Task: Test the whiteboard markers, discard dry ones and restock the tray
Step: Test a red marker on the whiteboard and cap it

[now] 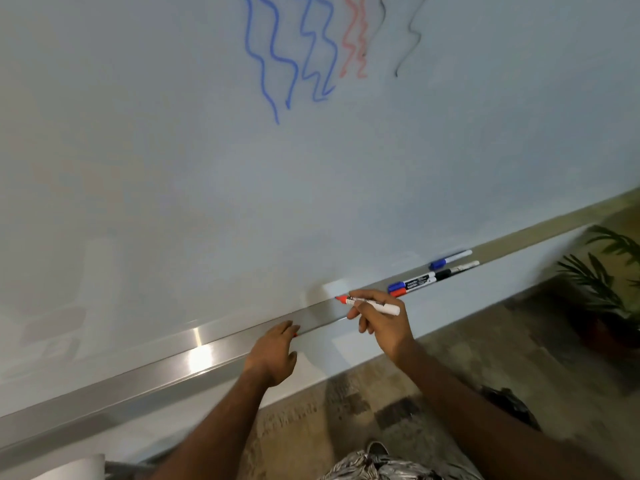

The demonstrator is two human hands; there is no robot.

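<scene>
Head: four markers (414,285) in tray (207,355), fifth marker (375,304) held.

Both bare forearms reach forward, the left lower than the right. The left hand (273,355) lies palm down, fingers (289,329) close together and nearly straight; whether they grip anything is unclear. The right hand (384,329), fingers curled, pinches a red marker (375,304).

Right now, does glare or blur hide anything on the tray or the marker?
Head view: one bright glare patch on the tray, left of the left hand, hides nothing; the red marker in the right hand reads clearly; the plant and floor at the right edge are smeared.
</scene>
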